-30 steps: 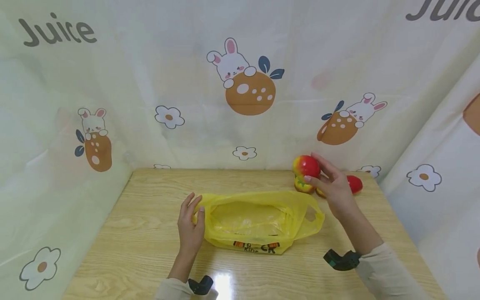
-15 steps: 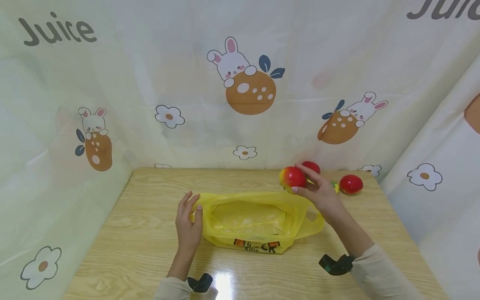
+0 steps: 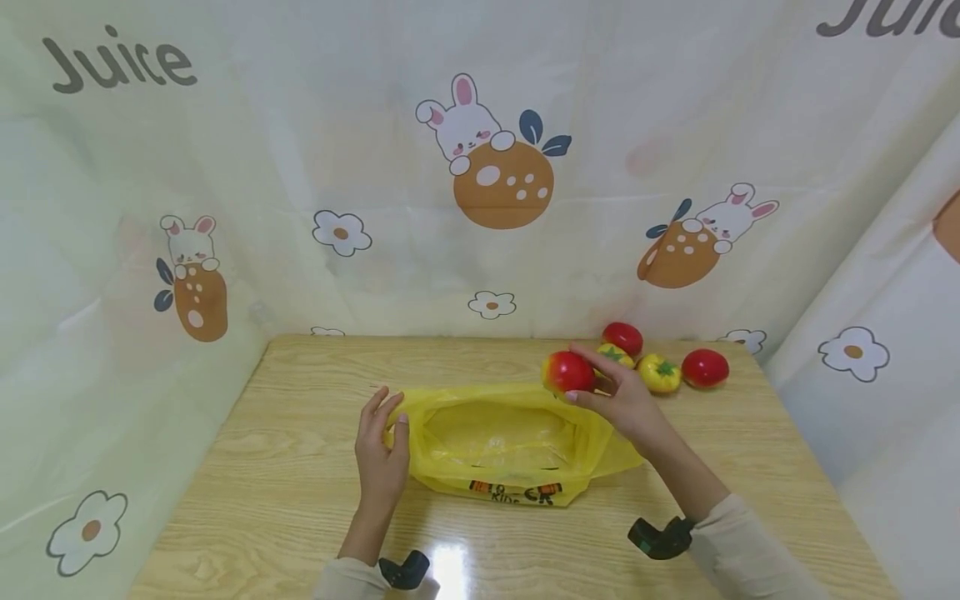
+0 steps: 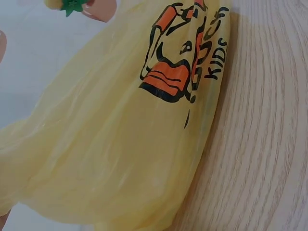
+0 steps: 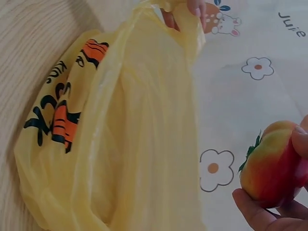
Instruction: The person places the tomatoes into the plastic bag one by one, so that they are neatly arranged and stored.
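Observation:
A yellow plastic bag (image 3: 498,396) with black and orange print stands on the table with its mouth spread wide. My left hand (image 3: 382,458) holds the bag by its left handle; in the right wrist view those fingers (image 5: 195,7) show at the handle loop. Between thumb and fingers, my right hand (image 3: 628,408) grips a red-and-yellow toy fruit (image 3: 567,372) over the bag's back right rim. Seen from the right wrist, that fruit (image 5: 272,166) has a green leafy top. The left wrist view shows mostly the bag's printed side (image 4: 130,130).
Behind my right hand lie a dark red fruit (image 3: 622,337), a yellow fruit with a green top (image 3: 615,355), another yellow one (image 3: 660,374) and a red one (image 3: 705,368). A printed curtain (image 3: 390,283) closes off the back of the wooden table (image 3: 262,442).
My right hand has carried the red-and-yellow fruit left and down, from above the other fruits to the bag's rim. More of the fruits behind now show. The left hand stays at the bag's handle.

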`<state>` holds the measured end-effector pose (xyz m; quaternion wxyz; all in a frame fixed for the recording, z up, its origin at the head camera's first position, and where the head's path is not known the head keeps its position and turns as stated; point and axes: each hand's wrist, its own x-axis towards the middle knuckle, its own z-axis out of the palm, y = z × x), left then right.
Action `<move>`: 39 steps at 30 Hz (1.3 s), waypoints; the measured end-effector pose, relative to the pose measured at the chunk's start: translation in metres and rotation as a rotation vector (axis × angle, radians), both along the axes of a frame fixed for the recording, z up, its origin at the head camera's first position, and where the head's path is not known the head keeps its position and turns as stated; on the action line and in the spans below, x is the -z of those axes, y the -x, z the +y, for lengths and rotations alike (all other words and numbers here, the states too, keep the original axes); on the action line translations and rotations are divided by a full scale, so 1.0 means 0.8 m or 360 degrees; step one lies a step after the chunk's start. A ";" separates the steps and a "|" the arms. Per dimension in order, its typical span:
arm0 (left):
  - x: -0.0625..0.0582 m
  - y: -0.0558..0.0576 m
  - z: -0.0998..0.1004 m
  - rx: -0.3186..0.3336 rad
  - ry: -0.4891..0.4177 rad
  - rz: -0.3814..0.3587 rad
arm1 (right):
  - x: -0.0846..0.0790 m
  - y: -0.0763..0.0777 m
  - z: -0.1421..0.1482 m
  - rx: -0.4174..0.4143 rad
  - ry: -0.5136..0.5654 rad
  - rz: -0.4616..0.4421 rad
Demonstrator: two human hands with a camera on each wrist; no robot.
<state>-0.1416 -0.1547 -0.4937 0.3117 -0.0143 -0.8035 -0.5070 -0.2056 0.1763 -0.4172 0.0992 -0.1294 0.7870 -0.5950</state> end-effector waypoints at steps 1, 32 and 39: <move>0.000 0.000 0.000 0.0005 -0.0002 -0.0005 | 0.002 -0.001 -0.001 0.0000 -0.0002 0.0000; 0.000 -0.003 0.005 0.0022 0.0005 -0.0013 | 0.081 -0.010 -0.054 -0.0363 -0.0476 0.0189; 0.003 -0.002 0.005 0.0030 0.0015 -0.0029 | 0.103 -0.003 -0.064 -0.0341 -0.0570 0.0297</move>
